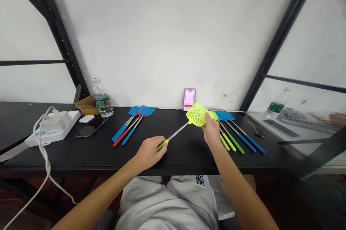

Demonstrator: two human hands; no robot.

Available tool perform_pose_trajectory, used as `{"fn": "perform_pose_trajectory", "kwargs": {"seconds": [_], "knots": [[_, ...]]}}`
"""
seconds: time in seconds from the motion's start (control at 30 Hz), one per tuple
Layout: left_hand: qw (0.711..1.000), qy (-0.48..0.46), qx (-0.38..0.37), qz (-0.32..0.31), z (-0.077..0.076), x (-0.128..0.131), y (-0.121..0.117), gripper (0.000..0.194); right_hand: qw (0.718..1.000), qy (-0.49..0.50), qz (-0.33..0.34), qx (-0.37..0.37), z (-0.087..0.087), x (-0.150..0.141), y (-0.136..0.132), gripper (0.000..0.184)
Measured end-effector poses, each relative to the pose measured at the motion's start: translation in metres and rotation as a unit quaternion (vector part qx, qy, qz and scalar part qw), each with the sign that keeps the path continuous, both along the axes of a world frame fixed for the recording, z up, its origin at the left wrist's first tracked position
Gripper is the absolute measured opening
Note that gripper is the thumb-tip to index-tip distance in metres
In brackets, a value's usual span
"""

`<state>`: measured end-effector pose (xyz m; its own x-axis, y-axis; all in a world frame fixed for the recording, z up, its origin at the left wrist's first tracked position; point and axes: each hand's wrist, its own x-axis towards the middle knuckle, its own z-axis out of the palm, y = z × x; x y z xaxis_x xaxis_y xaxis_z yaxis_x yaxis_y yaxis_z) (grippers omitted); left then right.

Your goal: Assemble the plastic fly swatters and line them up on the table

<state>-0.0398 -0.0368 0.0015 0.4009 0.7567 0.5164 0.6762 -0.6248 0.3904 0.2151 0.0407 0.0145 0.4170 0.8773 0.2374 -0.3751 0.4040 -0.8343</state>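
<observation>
A yellow-green fly swatter (196, 114) slants above the black table, held between both hands. My left hand (151, 151) is closed round its green grip. At the other end my right hand (211, 129) pinches the edge of the perforated head between thumb and fingers. Just beyond and right of that hand lies a row of fly swatters with yellow, green and blue handles (242, 145), their heads partly hidden by my hand. To the left, blue and red fly swatters (129, 129) lie fanned out, heads toward the wall.
At the left stand a water bottle (102, 101), a small cardboard box (88, 105), a phone (92, 127), a white earphone case (87, 118) and a power strip (54, 129) with loose white cables. A blurred pink card (189, 98) leans against the wall. Black metal posts (278, 39) flank the table (173, 165).
</observation>
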Motion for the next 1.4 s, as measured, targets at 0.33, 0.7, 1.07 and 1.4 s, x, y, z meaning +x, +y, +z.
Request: {"fn": "perform_pose_trajectory", "kwargs": {"seconds": [0.33, 0.7, 1.07, 1.4], "knots": [[1.000, -0.003, -0.003, -0.003, 0.0015, 0.0003, -0.0010, 0.024, 0.999, 0.023, -0.047, -0.012, 0.0057, 0.0013, -0.0025, 0.041], [1.000, -0.010, -0.002, -0.006, 0.0023, 0.0002, -0.0009, 0.022, 1.000, -0.005, -0.024, -0.017, 0.0049, 0.0005, -0.0035, 0.044], [1.000, 0.000, -0.007, -0.005, 0.0012, -0.0006, 0.0001, 0.022, 0.995, -0.066, -0.067, 0.019, 0.0021, -0.0007, -0.0015, 0.048], [1.000, 0.011, -0.007, 0.005, 0.0020, 0.0004, -0.0017, 0.022, 0.992, -0.097, -0.079, 0.009, 0.0044, -0.0018, -0.0061, 0.043]]}}
